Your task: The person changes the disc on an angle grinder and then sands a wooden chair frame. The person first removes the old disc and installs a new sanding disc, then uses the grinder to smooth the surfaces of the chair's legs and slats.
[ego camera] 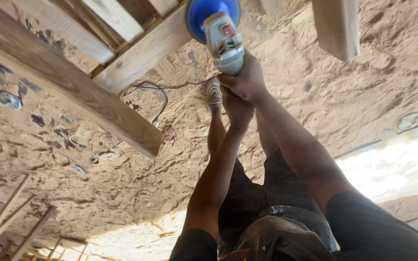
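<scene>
grinder (223,41) with blue disc (200,17) is held out over the wooden frame (136,53), above the sawdust floor (364,96). right hand (247,77) is clenched around its grey body; left hand (235,108) grips just below it. it looks heavy and stiff, probably jumpy, so both hands on the body seem best. black cable (163,94) lies on the floor.

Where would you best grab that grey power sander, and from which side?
Probably by the long grey body of the sander, from the rear end nearest the person. The blue disc at the far end is the working part against the wooden frame. Both hands, right hand and left hand, already sit behind there.
</scene>
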A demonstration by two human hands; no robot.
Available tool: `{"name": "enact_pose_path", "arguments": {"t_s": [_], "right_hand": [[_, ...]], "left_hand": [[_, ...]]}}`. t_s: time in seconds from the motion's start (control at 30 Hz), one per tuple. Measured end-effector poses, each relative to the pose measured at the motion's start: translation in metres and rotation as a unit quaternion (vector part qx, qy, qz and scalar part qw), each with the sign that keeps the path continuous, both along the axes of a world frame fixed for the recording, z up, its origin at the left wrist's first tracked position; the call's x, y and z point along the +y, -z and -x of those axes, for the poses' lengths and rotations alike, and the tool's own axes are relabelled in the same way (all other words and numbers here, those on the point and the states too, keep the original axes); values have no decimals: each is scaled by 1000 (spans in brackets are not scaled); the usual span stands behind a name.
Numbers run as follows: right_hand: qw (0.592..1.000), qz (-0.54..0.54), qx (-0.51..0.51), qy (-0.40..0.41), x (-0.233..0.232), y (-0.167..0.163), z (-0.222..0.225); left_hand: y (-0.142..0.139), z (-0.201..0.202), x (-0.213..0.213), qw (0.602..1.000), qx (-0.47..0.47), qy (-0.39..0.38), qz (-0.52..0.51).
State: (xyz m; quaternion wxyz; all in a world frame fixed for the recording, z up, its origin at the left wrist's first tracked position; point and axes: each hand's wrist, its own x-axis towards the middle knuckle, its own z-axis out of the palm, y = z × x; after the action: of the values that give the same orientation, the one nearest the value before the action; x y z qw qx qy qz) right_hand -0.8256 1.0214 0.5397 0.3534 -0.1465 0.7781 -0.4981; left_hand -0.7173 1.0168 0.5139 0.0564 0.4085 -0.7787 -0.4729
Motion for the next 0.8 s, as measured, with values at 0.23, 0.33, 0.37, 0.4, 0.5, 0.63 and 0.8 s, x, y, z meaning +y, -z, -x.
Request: {"name": "enact_pose_path", "arguments": {"t_s": [0.23, 0.33, 0.37, 0.4, 0.5, 0.63, 0.8], "right_hand": [[981, 30, -100, 165, 23, 5, 57], [985, 51, -70, 147, 22, 7, 78], [985, 51, -80, 146, 21, 7, 82], [987, 46, -63, 138, 21, 7, 84], [989, 42, -46, 132, 22, 6, 85], [970, 74, -132, 192, 29, 4, 75], [953, 17, -170, 251, 44, -6, 48]], "left_hand": [[-20, 63, -16, 986, -69, 151, -34], [-32, 88, -15, 992, -2, 125, -33], [-37, 91, -14, 993, -7, 79, -87], [-40, 94, -15, 990, -13, 32, -139], [-45, 94, -17, 995, -41, 83, -45], [-41, 84, -17, 989, -43, 133, -54], [-39, 62, -15, 973, -94, 209, 3]]}}
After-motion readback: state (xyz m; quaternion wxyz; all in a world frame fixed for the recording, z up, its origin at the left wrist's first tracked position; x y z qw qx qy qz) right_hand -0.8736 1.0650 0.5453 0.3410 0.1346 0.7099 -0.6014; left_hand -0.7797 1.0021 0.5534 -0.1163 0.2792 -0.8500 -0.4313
